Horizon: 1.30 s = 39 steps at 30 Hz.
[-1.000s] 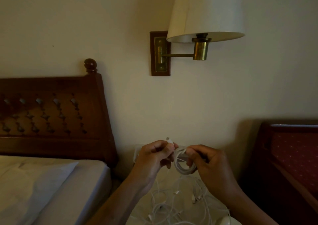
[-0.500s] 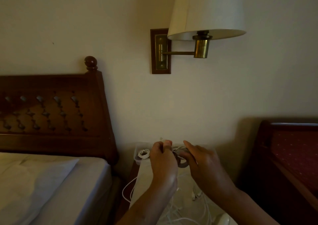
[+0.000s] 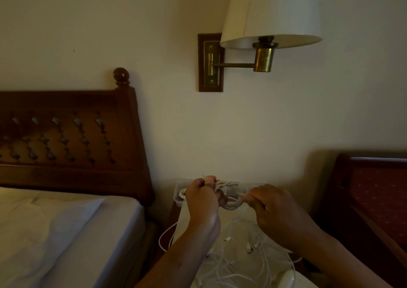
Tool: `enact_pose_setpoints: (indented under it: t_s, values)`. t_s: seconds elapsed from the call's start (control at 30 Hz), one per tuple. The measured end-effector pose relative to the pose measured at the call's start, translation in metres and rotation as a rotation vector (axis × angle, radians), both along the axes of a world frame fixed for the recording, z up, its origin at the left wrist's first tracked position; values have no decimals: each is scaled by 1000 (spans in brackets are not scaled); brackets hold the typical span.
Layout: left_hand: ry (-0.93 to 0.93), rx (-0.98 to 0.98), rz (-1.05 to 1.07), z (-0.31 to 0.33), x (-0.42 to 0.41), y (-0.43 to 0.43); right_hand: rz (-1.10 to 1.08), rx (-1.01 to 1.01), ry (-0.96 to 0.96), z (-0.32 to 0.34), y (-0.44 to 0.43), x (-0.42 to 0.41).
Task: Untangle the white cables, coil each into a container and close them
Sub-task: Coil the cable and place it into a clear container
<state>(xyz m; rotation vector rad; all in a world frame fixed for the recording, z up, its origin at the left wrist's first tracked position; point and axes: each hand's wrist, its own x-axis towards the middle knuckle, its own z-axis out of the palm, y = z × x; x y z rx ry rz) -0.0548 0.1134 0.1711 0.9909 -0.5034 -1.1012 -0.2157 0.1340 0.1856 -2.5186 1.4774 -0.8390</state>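
Over the bedside table, one cable is being coiled by hand.
The left hand has its fingers curled round a small coil of white cable, held just in front of a clear container at the back of the table. The right hand pinches the strand running off that coil, fingertips close together. Below the hands the other white cables lie in a loose tangle. This looks like the coiling step, with most cables unsorted. Next, the coil must go into the container without springing open; no lid is visible.
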Motion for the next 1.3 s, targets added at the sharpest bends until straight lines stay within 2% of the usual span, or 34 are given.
enact_pose_setpoints:
  t_s: [0.17,0.3,0.43,0.57,0.67,0.87,1.07,1.3]
  values:
    - [94,-57,-98,-3,8,3,18,-21,-91,-2,-3,-3]
    - [38,-105,-190,-11,10,12,-32,64,-268,-16,-6,-6]
    - [-75,-84,-183,-17,5,15,-50,167,-441,-40,-2,11]
    - [-66,-37,-172,-17,6,14,-30,67,-516,-48,2,23]
    - [-40,-6,-189,-17,9,12,-48,68,-570,-48,1,29]
    - [-74,-7,-211,-19,21,10,-72,34,-595,-45,-5,36]
    - [-325,-64,-168,-36,46,5,-111,114,-657,-52,-24,40]
    - [-306,49,-145,-78,78,-21,-97,258,-628,-86,-64,79]
